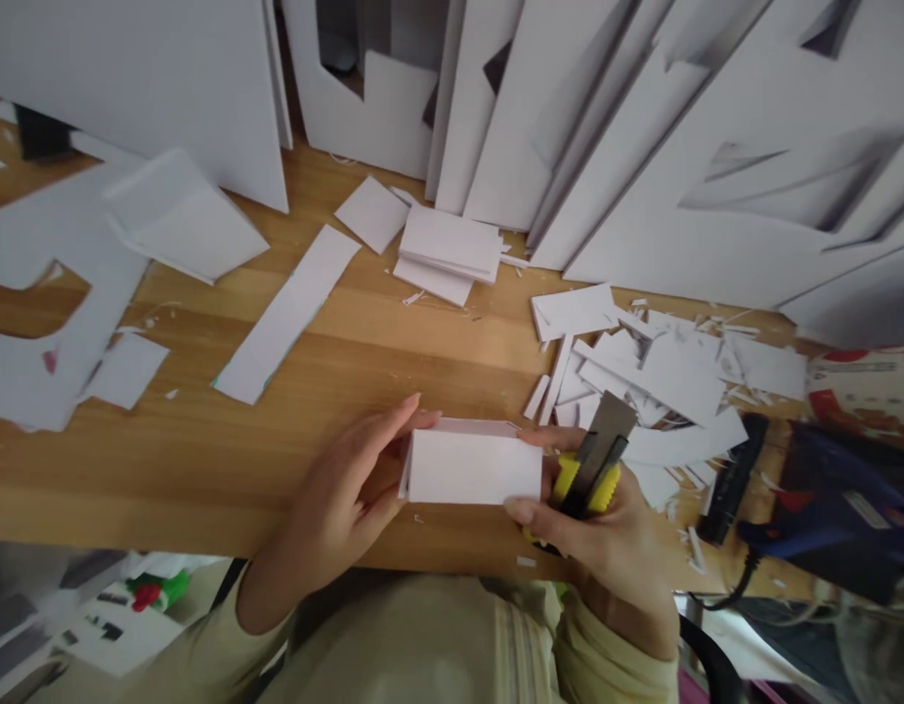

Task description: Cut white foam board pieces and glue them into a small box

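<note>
Between my two hands, close to the table's front edge, is a small stack of white rectangular board pieces (475,467). My left hand (341,489) is closed on its left end, the thumb at the lower corner and the fingers behind. My right hand (605,533) pinches the right end between thumb and forefinger. That same hand also holds a yellow and black utility knife (587,474) in its palm, with the wide blade out and pointing up and away from me. The lower pieces of the stack are mostly hidden under the top one.
A heap of white board offcuts (657,376) lies to the right, beside a black tool (731,479) and a dark blue device with a cable (833,518). A long white strip (290,313) and stacked pieces (452,244) lie ahead. Large white boards (605,127) lean at the back.
</note>
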`<move>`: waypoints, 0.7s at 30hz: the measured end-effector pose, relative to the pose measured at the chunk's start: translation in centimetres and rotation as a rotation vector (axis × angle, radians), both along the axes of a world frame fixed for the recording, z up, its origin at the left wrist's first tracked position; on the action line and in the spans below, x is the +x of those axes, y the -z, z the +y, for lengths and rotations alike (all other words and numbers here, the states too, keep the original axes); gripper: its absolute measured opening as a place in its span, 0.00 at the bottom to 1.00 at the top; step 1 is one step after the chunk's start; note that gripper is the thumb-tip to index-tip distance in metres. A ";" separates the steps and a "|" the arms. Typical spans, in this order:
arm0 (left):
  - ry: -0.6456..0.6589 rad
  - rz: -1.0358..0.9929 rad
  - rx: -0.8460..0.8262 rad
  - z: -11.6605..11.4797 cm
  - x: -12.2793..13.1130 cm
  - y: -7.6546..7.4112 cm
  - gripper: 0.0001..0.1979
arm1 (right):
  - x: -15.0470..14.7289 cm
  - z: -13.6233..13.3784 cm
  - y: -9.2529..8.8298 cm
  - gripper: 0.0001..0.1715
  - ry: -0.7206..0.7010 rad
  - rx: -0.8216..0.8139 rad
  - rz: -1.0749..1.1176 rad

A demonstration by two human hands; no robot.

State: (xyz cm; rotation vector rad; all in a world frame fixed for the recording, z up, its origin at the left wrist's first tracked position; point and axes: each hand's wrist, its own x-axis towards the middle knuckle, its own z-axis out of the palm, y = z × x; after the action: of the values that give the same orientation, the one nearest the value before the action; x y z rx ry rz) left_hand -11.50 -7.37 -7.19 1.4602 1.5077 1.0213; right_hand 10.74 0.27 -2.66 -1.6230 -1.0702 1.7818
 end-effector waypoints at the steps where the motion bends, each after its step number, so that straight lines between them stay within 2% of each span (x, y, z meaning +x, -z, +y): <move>1: 0.000 0.012 0.012 0.0 0.0 0.0 0.39 | 0.1 0.1 0.0 0.23 -0.034 0.024 -0.006; 4: -0.020 0.076 0.033 -0.1 0.2 0.3 0.38 | 0.4 0.6 0.3 0.23 -0.150 0.124 -0.017; 7: -0.059 0.151 0.068 -0.4 0.4 0.9 0.34 | 0.6 0.8 0.5 0.24 -0.176 0.242 -0.034; 11: -0.163 0.089 0.085 -0.6 0.3 2.1 0.28 | 0.9 0.0 0.6 0.27 -0.053 0.311 0.028; 13: -0.271 0.048 0.099 -0.4 -0.1 2.7 0.27 | 1.3 -0.7 0.6 0.29 0.047 0.266 0.121; 15: -0.400 0.090 0.120 -0.1 -0.7 2.9 0.27 | 1.7 -1.5 0.5 0.30 0.140 0.202 0.251; 18: -0.550 0.262 0.255 0.4 -0.8 1.8 0.28 | 2.2 -2.4 0.5 0.26 0.224 0.087 0.531; 21: -0.590 0.302 0.449 0.1 1.8 -0.7 0.28 | 2.3 -3.1 0.1 0.31 0.158 -0.063 0.838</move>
State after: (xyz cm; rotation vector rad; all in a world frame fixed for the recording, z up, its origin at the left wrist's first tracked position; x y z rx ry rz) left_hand -9.74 -7.24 -6.50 1.5517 2.0981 1.6266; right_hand 13.05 -2.85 -2.79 -0.7878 -0.4784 2.0825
